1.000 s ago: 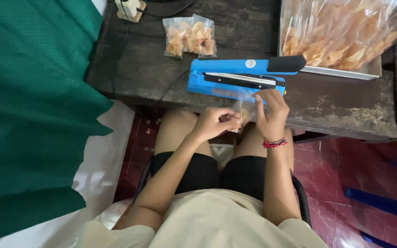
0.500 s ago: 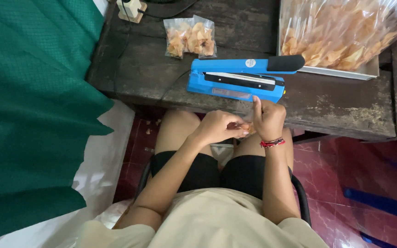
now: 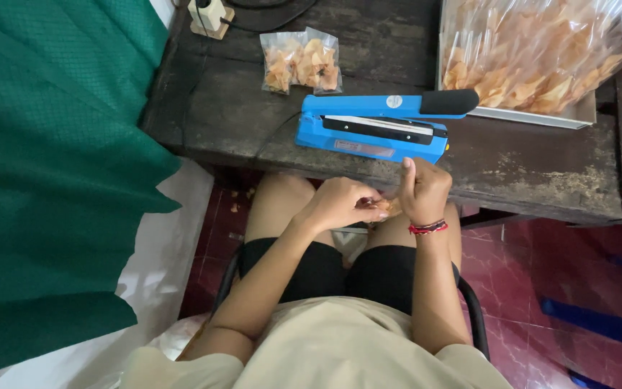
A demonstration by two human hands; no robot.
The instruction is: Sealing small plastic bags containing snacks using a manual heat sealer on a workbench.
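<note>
Two small clear packets of chips [image 3: 301,60] already lie side by side at the far part of the dark wooden table [image 3: 527,173], and they look finished to me, so I judge some of the packing done. Much is left: the metal tray [image 3: 534,115] at the far right is heaped with chips in a big clear bag [image 3: 534,50]. Over my lap, just below the table's near edge, my left hand [image 3: 343,204] and right hand [image 3: 424,191] meet, fingers curled together around a small bag of chips [image 3: 389,207]; only a sliver of it shows between them, so I cannot tell whether its mouth is folded. The blue heat sealer [image 3: 379,126] sits just beyond my knuckles, near the table's edge, its arm down. Room is tight straight ahead between my hands and that edge; a green cloth [image 3: 52,180] crowds my left, while the red floor [image 3: 563,266] on my right lies open.
</note>
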